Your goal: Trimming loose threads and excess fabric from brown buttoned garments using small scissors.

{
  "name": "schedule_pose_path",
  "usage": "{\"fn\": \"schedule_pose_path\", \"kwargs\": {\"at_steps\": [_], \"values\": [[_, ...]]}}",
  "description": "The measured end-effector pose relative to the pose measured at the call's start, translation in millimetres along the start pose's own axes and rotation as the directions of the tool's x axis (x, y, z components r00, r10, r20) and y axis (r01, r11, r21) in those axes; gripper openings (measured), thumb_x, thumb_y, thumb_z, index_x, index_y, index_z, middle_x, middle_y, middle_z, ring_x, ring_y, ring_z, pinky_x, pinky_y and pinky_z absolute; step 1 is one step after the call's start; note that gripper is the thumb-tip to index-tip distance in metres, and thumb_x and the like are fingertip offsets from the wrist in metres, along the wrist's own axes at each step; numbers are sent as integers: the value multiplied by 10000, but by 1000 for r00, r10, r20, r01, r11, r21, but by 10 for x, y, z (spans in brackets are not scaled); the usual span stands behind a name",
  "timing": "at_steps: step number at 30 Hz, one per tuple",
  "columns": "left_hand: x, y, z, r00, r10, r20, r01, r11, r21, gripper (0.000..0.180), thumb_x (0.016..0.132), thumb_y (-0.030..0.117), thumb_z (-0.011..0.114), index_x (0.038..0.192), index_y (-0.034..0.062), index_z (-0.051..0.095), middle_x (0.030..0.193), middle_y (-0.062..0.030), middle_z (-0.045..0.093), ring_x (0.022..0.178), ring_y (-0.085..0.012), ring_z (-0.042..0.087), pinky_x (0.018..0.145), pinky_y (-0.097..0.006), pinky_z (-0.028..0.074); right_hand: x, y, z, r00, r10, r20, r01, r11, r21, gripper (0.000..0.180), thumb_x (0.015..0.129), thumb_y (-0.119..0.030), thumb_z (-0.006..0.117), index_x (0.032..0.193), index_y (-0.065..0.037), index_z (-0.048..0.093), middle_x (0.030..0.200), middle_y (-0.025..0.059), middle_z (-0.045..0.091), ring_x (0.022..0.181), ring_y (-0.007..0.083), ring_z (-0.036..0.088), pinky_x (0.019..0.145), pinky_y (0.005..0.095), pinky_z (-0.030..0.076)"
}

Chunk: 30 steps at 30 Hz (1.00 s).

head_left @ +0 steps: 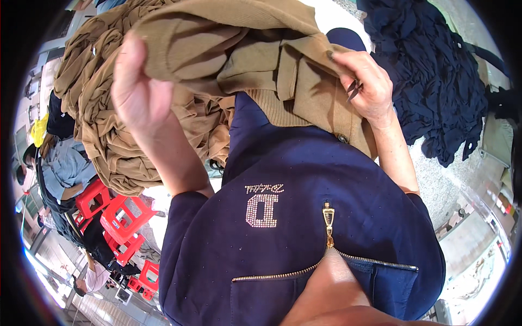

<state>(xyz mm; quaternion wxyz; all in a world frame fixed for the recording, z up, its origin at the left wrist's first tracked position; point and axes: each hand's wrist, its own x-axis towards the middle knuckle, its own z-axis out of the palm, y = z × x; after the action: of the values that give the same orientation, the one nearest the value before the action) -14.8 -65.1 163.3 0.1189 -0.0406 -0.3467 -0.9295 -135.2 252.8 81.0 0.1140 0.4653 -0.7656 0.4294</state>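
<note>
While both hands (142, 89) (368, 81) at brown cardigan (190, 49), studded lettering (270, 211) on navy top (359, 195).

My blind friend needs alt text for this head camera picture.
A person's right hand grips a brown knitted garment and a small dark tool; the left hand touches its other side. Brown cloth lies heaped left, navy cloth right.

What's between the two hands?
In the head view, a brown knitted garment spans the stretch from the left hand to the right hand.
</note>
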Motion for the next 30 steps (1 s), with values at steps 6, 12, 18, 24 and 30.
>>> {"fn": "schedule_pose_path", "kwargs": {"at_steps": [6, 12, 18, 24, 30], "values": [[328, -531, 15, 953, -114, -281, 292, 591, 752, 213, 814, 53, 738, 1013, 30, 665, 900, -26, 676, 811, -85, 622, 737, -213, 478, -83, -46, 130, 952, -304, 29, 304, 952, -27, 326, 608, -25, 708, 930, -37, 659, 869, 72, 630, 683, 209, 628, 545, 301, 494], [177, -1159, 266, 885, -458, -77, 381, 621, 685, 163, 910, 123, 655, 1008, -7, 649, 862, 19, 643, 786, -28, 577, 688, -182, 461, -10, -93, 149, 885, -458, -83, 446, 885, -131, 353, 600, -60, 704, 951, -39, 672, 875, 60, 622, 649, 198, 593, 537, 284, 481], [106, -1098, 300, 870, -453, -194, 391, 393, 832, 202, 905, 153, 665, 1027, -8, 647, 881, 15, 642, 807, -43, 565, 712, -204, 466, 85, -78, 199, 927, -374, -23, 369, 922, -119, 358, 589, -58, 680, 946, -35, 663, 916, 74, 616, 694, 216, 602, 575, 307, 500], [-8, -1130, 246, 958, -269, -97, 207, 416, 885, 333, 745, 113, 815, 1014, 0, 655, 823, -33, 657, 740, -81, 594, 673, -238, 501, 189, -135, 347, 949, -314, 29, 314, 949, -20, 252, 658, -47, 692, 898, -27, 616, 891, 71, 594, 724, 219, 616, 621, 313, 509], [-42, -1115, 168, 957, -244, -159, 249, 401, 881, 305, 737, 88, 808, 989, 4, 658, 834, -33, 646, 758, -88, 594, 671, -253, 497, 187, -142, 438, 981, -192, 35, 189, 978, 87, 294, 679, 5, 691, 959, -46, 615, 934, 86, 611, 747, 257, 628, 635, 330, 523]]}}
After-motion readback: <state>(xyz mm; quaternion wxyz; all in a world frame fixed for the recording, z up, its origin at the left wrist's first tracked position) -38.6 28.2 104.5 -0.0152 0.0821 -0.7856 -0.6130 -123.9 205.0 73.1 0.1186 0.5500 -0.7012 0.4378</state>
